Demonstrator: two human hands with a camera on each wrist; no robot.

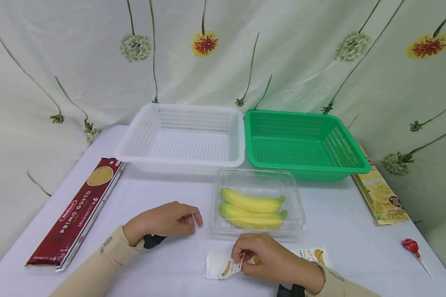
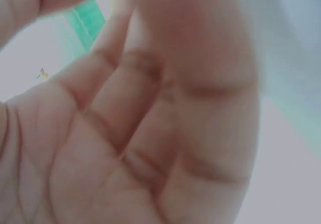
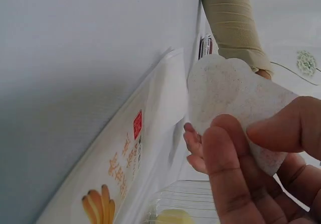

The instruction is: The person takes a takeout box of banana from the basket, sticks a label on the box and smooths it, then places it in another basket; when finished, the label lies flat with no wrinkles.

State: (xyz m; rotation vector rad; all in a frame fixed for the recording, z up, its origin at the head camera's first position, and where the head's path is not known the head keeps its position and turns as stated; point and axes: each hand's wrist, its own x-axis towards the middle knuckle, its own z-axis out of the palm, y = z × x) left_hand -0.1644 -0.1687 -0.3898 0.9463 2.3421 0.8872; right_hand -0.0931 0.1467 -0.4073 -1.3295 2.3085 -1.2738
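Note:
My right hand (image 1: pixel 267 258) pinches a thin white piece with a banana print (image 1: pixel 232 266) between thumb and fingers. In the right wrist view its plain pale back (image 3: pixel 225 91) faces the camera. A white strip with bananas and lettering (image 3: pixel 120 158) lies beneath on the table; whether the two are joined I cannot tell. My left hand (image 1: pixel 169 220) hovers or rests near the table with fingers loosely bent, holding nothing; its palm fills the left wrist view. Between and beyond both hands stands a clear plastic clamshell (image 1: pixel 258 179) with two yellow-green bananas (image 1: pixel 250 202) inside.
A white basket (image 1: pixel 186 161) and a green basket (image 1: pixel 308 167) stand side by side at the back. A red spaghetti pack (image 1: pixel 78 214) lies at left. On the right are a yellow food pack (image 1: pixel 380 194) and a red lollipop (image 1: pixel 410 245). A flowered cloth hangs behind.

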